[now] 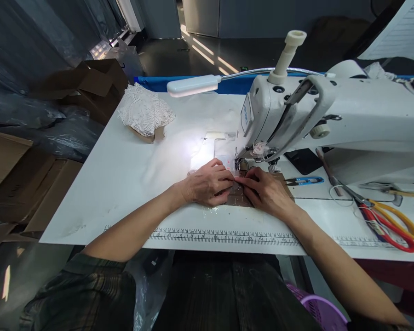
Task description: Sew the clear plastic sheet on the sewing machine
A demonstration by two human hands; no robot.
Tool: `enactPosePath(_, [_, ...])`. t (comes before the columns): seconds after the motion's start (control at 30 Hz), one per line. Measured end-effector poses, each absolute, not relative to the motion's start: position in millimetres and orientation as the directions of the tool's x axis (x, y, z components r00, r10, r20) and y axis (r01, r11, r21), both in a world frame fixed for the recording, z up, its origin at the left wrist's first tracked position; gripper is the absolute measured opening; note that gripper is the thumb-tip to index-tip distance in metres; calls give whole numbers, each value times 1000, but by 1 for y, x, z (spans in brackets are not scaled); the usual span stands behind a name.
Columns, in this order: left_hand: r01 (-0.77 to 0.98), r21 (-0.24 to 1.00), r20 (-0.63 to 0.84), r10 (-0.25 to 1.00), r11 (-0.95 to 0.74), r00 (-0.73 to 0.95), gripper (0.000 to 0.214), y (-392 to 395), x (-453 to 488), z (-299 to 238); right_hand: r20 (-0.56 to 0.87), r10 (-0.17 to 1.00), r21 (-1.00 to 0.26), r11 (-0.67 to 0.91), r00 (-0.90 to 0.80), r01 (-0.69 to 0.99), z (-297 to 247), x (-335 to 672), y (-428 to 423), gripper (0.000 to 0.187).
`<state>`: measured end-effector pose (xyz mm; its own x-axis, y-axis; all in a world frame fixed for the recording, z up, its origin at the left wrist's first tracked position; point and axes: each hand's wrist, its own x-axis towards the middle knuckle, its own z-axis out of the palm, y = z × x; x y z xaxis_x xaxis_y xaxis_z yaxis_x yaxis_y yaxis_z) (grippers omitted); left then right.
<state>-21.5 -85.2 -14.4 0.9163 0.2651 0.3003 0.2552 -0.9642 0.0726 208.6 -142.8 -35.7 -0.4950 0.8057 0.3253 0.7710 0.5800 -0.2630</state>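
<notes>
Near the tabletop's (106, 193) front edge, a person's left hand (210, 185) and right hand (266, 189) meet before the sewing machine (365, 110) at right, fingertips close together; whether they clasp anything cannot be told. White lace (145, 108) lies near the far left corner.

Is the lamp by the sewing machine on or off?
On, it appears: the lamp's bulb is hidden, but a bright glare falls on the white tabletop below it.

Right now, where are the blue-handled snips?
In the head view, the blue-handled snips lie just to the right of the person's right hand, on the near side of the flat black object beneath the sewing machine.
</notes>
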Motion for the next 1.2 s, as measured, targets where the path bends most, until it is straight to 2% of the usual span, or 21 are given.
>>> enactPosePath(0.2, [278,39,246,279,-960,928,28,-83,-21,-11,304,820,-183,551,-486,815,-33,206,-141,35])
enactPosePath(0.4, [313,22,197,311,-949,930,33,-83,-21,-8,316,815,-185,555,-486,811,-31,205,-141,35])
enactPosePath(0.7, [389,40,188,390,-920,902,38,-80,-21,-12,262,848,-114,502,-461,858,-31,201,-138,38])
enactPosePath(0.97, [432,73,190,438,-899,879,39,-75,-21,-16,234,861,-110,484,-451,868,-28,196,-138,38])
enactPosePath(1.07, [440,82,186,447,-894,875,39,-75,-21,-16,233,869,-171,478,-436,861,-27,200,-138,37])
enactPosePath(1.2, [450,87,165,458,-889,873,42,-74,-20,-14,230,894,-408,448,-385,796,-18,214,-136,37])
